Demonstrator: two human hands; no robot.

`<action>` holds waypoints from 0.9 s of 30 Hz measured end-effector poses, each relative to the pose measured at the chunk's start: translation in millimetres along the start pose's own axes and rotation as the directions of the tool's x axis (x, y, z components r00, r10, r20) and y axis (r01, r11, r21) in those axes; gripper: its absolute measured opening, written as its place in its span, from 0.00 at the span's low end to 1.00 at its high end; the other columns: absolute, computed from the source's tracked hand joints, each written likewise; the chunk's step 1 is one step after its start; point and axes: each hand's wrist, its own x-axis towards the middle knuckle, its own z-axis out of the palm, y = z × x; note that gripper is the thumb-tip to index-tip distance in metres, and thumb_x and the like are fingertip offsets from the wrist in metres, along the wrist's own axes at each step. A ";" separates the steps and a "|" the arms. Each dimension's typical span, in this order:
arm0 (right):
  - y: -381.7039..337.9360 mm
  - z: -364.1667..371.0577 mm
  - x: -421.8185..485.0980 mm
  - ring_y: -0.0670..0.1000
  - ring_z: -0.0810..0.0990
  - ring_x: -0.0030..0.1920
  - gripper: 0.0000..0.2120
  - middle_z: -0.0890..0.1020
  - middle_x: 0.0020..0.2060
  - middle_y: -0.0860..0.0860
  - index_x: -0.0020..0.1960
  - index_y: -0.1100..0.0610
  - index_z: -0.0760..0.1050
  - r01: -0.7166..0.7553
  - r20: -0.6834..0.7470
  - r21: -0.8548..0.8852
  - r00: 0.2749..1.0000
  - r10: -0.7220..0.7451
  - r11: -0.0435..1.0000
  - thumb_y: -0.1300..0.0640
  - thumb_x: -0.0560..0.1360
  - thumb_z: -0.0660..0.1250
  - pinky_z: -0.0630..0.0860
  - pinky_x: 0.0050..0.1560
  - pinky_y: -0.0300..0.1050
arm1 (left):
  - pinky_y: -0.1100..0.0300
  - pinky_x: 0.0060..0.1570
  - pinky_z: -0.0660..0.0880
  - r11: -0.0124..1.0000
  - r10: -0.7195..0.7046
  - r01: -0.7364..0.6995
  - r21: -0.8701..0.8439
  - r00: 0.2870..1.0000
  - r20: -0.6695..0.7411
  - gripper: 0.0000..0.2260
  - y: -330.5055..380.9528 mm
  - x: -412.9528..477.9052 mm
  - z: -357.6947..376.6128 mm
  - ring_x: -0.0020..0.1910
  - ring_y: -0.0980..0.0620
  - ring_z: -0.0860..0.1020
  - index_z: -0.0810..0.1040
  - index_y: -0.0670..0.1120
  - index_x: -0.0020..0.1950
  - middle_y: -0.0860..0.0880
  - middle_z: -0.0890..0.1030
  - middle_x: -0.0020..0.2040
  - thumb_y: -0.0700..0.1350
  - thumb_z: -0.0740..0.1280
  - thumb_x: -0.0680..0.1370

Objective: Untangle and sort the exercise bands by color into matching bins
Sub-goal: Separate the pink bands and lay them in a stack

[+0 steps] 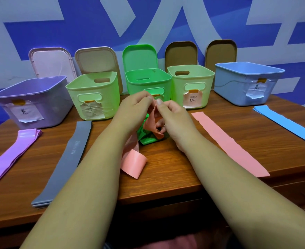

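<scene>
Both hands meet above the table's middle. My left hand (133, 108) and my right hand (173, 119) pinch the top of a pink band (150, 123) that is tangled with a green band (146, 138). The pink band's loose end (133, 163) curls on the table below. Flat on the table lie purple bands (9, 157), grey bands (67, 159), another pink band (227, 142) and blue bands (288, 123). Behind stand a purple bin (31, 103), a pale green bin (92, 97), a bright green bin (148, 81), a second pale green bin (191, 85) and a blue bin (247, 83).
Each bin carries a taped paper label. Lids (139, 56) lean against the blue and white wall behind the bins. The wooden table (175, 173) ends at a front edge just under my forearms, with drawers at the right.
</scene>
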 end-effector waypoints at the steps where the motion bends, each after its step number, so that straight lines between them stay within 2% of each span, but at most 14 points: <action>1: 0.2 0.3 0.1 0.49 0.84 0.37 0.15 0.87 0.44 0.51 0.51 0.51 0.79 -0.004 0.002 0.001 1.000 0.004 1.000 0.41 0.85 0.64 0.77 0.33 0.45 | 0.44 0.52 0.78 1.000 0.002 -0.002 0.000 1.000 0.004 0.12 -0.4 0.2 -0.2 0.46 0.47 0.81 0.82 0.48 0.42 0.50 0.83 0.40 0.49 0.61 0.78; 4: 1.0 0.0 0.1 0.49 0.84 0.38 0.15 0.87 0.43 0.51 0.51 0.51 0.79 0.000 0.001 -0.002 1.000 0.000 1.000 0.40 0.85 0.65 0.77 0.34 0.46 | 0.43 0.52 0.78 1.000 -0.003 0.003 -0.011 1.000 0.019 0.12 -1.1 1.2 -1.0 0.47 0.44 0.81 0.82 0.48 0.42 0.48 0.83 0.41 0.50 0.62 0.78; 8: 2.3 -0.1 0.5 0.51 0.84 0.38 0.14 0.87 0.42 0.53 0.50 0.50 0.77 0.007 -0.001 0.031 1.000 -0.007 0.999 0.40 0.85 0.65 0.77 0.33 0.46 | 0.53 0.49 0.76 0.999 0.032 -0.030 -0.030 0.998 0.048 0.07 0.8 -1.2 0.6 0.43 0.55 0.78 0.82 0.48 0.44 0.52 0.82 0.39 0.48 0.66 0.78; 11: 1.4 0.2 0.7 0.49 0.83 0.36 0.14 0.86 0.38 0.50 0.50 0.51 0.77 -0.007 -0.006 0.093 1.000 0.007 0.996 0.42 0.85 0.65 0.75 0.31 0.44 | 0.50 0.52 0.78 0.999 0.033 -0.031 -0.031 0.998 0.061 0.07 -0.2 -1.9 1.2 0.45 0.54 0.79 0.82 0.48 0.47 0.46 0.84 0.44 0.49 0.68 0.79; 13: 0.7 -0.4 0.4 0.49 0.82 0.35 0.14 0.85 0.37 0.48 0.51 0.52 0.77 -0.016 0.003 0.103 1.000 0.016 0.995 0.42 0.85 0.65 0.75 0.31 0.44 | 0.50 0.52 0.78 0.999 0.024 -0.022 -0.038 0.998 0.057 0.06 -0.3 -2.7 1.1 0.44 0.54 0.79 0.82 0.48 0.47 0.46 0.84 0.44 0.48 0.68 0.80; 21: -4.6 -2.0 -2.6 0.50 0.84 0.38 0.19 0.87 0.43 0.51 0.58 0.56 0.80 -0.032 0.010 0.095 0.999 0.032 0.995 0.40 0.86 0.62 0.77 0.34 0.44 | 0.61 0.43 0.74 0.993 0.017 -0.009 -0.115 0.998 0.064 0.06 1.5 -4.2 1.3 0.41 0.56 0.77 0.81 0.46 0.47 0.52 0.80 0.41 0.44 0.67 0.83; 23: -5.4 -1.9 -2.9 0.51 0.84 0.39 0.20 0.88 0.45 0.53 0.59 0.55 0.80 -0.029 0.021 0.098 0.999 0.027 0.995 0.39 0.85 0.62 0.77 0.34 0.45 | 0.60 0.43 0.73 0.991 0.019 -0.010 -0.131 0.998 0.066 0.06 0.9 -4.2 0.8 0.41 0.56 0.76 0.80 0.47 0.47 0.54 0.80 0.40 0.43 0.66 0.84; 27: -5.1 -1.5 -4.4 0.51 0.82 0.39 0.19 0.87 0.40 0.53 0.58 0.57 0.79 -0.014 0.021 0.110 1.000 0.011 0.994 0.41 0.85 0.64 0.76 0.34 0.44 | 0.55 0.47 0.75 0.991 0.041 -0.029 -0.130 0.995 0.086 0.05 -2.3 -2.7 -0.8 0.42 0.54 0.77 0.80 0.46 0.49 0.53 0.81 0.41 0.45 0.66 0.82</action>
